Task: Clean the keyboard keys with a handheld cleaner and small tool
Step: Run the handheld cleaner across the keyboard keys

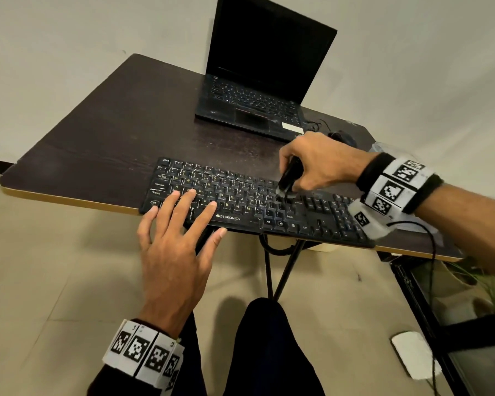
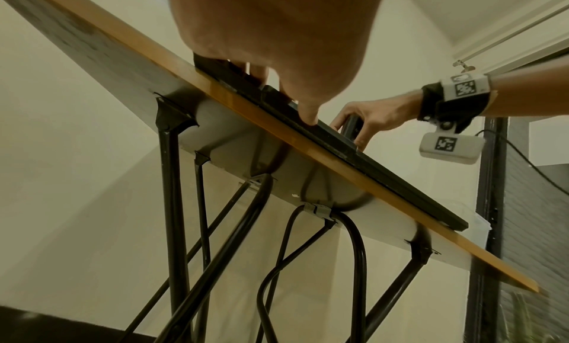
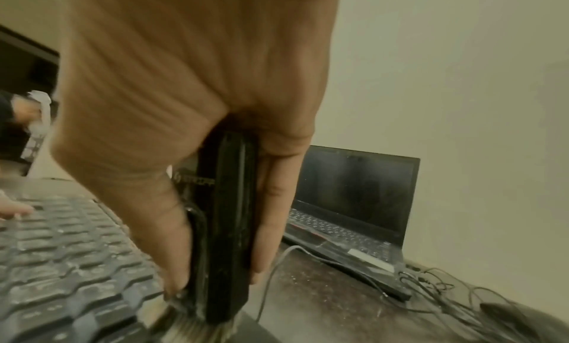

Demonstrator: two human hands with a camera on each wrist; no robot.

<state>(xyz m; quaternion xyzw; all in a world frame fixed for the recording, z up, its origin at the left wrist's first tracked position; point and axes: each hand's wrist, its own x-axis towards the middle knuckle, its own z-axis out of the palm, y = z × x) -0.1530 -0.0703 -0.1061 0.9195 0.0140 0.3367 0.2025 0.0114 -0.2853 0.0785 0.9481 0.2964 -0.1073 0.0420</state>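
**Brushing keys, right-of-centre on keyboard**

Plain pale wall, tiled floor, dark wood-grain surface [image 1: 103, 132] on folding metal legs. Keyboard [image 1: 240, 201] sits along the near edge of the surface, its front edge about flush with the surface edge

- Left hand [image 1: 175, 252]: fingers spread and straight, tips resting flat on the left-side keys, thumb at the keyboard's front edge. Holding nothing, looks like it's just pinning the board down
- Right hand [image 1: 320, 164]: wrapped round a black handheld cleaner [image 1: 290, 174], thumb on one side, fingers down the other. Bristle tip is down on the keys just left of the nav cluster
- Right wrist view shows the cleaner [image 3: 227, 226] as a slim black stick, pale brush bristles at the bottom, faint logo on the side, dusty

Handling, my read:
- cleaner: light, rigid plastic body, soft bristles. Grip low on the body for control, as now
- keyboard: light, stiff, black full-size membrane type, would slide easily, hence the bracing hand. Keycaps look dusty with pale specks; caps can pop if pried, so keep brush pressure low

Also on the surface: open black laptop [image 1: 257, 81], screen off, behind the keyboard; mouse [image 1: 342, 137] and tangled cables to its right

Separate small tool: can't pick it out anywhere
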